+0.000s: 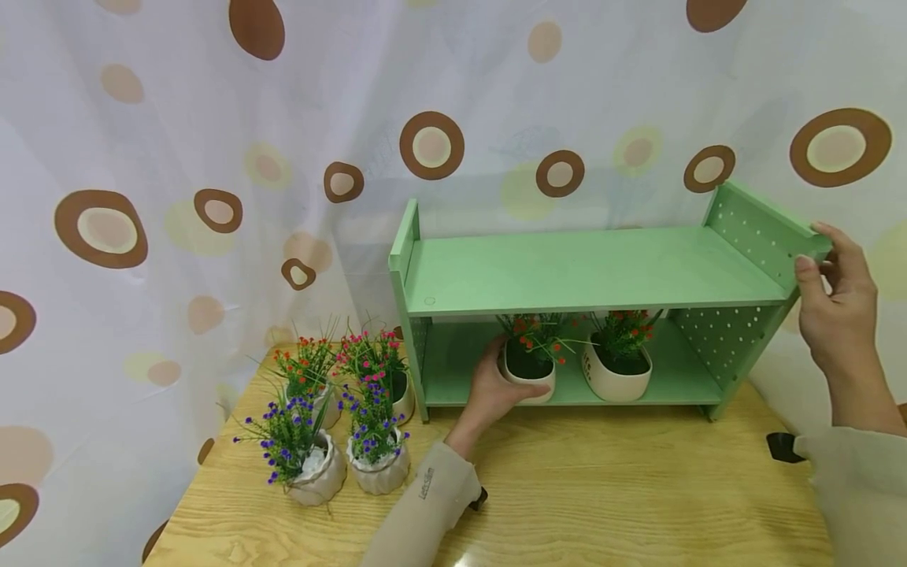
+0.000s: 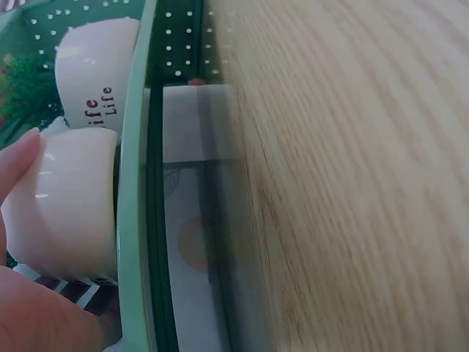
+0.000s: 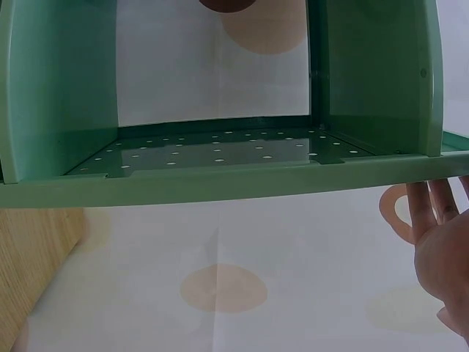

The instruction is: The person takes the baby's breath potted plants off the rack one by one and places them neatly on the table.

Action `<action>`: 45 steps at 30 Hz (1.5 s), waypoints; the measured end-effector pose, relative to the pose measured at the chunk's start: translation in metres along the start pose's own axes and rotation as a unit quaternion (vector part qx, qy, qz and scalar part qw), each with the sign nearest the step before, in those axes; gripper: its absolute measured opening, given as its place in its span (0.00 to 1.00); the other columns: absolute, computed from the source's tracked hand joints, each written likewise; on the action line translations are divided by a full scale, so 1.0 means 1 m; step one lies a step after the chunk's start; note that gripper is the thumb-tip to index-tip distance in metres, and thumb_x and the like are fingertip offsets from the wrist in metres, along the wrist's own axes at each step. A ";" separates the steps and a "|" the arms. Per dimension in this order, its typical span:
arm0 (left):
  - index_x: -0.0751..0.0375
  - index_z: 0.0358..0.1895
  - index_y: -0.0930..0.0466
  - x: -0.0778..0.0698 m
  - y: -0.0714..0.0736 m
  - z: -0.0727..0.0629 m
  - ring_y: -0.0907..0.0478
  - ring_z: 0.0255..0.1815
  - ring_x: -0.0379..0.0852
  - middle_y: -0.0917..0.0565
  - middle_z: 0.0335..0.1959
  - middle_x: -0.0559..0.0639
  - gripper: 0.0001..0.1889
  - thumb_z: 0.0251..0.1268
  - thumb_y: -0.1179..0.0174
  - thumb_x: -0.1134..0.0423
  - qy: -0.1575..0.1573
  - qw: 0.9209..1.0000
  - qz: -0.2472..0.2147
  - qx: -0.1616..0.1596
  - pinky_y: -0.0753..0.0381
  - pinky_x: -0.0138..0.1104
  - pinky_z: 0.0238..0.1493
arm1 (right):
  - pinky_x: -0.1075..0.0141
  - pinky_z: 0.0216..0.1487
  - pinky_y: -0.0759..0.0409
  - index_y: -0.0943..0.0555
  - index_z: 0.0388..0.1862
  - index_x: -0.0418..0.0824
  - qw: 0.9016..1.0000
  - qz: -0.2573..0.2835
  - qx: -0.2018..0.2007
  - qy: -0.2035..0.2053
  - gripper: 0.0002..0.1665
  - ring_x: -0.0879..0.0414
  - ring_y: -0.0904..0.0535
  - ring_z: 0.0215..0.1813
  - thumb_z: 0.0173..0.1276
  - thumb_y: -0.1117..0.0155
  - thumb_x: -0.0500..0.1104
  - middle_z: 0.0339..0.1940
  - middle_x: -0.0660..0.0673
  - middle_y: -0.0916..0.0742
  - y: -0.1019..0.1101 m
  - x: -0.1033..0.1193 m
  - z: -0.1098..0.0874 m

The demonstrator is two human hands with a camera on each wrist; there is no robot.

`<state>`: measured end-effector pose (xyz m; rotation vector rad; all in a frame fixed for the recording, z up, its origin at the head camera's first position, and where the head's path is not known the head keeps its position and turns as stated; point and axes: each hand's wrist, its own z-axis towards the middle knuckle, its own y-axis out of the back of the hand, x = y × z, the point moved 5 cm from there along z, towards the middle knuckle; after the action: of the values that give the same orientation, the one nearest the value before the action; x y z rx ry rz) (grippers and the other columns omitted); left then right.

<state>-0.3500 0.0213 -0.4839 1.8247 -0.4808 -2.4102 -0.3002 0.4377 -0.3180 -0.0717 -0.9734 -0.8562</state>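
On the lower level of a green two-tier shelf [image 1: 595,268] stand two white flowerpots with red-flowered plants. My left hand [image 1: 496,386] grips the left flowerpot [image 1: 533,389], thumb across its front and fingers round its left side. In the left wrist view, the thumb and fingers lie round this pot [image 2: 66,205]. Beside it is the other flowerpot [image 1: 618,378], with lettering on its side. My right hand [image 1: 839,299] holds the top front corner of the shelf's right side panel [image 1: 754,236]; in the right wrist view its fingers [image 3: 421,209] touch the panel edge.
Left of the shelf, several potted plants stand on the wooden table [image 1: 602,488]: a blue-flowered one [image 1: 315,472], another blue-flowered one [image 1: 379,465], an orange-red one [image 1: 308,370] and a pink one [image 1: 372,354]. A spotted curtain [image 1: 482,79] hangs behind.
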 end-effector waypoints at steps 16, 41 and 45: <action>0.45 0.79 0.38 -0.006 0.020 -0.033 0.26 0.70 0.50 0.28 0.74 0.46 0.55 0.45 0.15 0.49 0.003 1.000 0.012 0.011 0.22 0.49 0.65 | 0.81 0.48 0.34 0.34 0.80 0.60 1.000 0.001 0.003 -0.004 0.29 0.73 0.31 0.54 0.85 0.51 0.44 0.53 0.73 0.27 0.001 0.002 0.002; 0.52 0.81 0.42 -0.005 0.066 -0.107 0.29 0.75 0.54 0.31 0.77 0.51 0.59 0.46 0.16 0.47 0.012 0.998 0.024 0.053 0.23 0.51 0.70 | 0.83 0.47 0.32 0.33 0.80 0.58 1.000 0.024 0.003 -0.011 0.29 0.72 0.30 0.54 0.84 0.49 0.43 0.53 0.71 0.26 0.000 -0.001 0.002; 0.54 0.81 0.41 -0.003 0.070 -0.116 0.32 0.76 0.56 0.31 0.77 0.53 0.58 0.46 0.16 0.47 0.016 0.998 0.025 0.052 0.23 0.52 0.71 | 0.83 0.47 0.33 0.33 0.80 0.59 1.000 0.019 0.004 -0.009 0.29 0.72 0.30 0.54 0.84 0.49 0.43 0.55 0.71 0.26 0.000 -0.002 0.001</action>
<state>-0.2476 -0.0669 -0.4880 1.8645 -0.6530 -2.3618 -0.3012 0.4396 -0.3187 -0.0904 -0.9906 -0.8185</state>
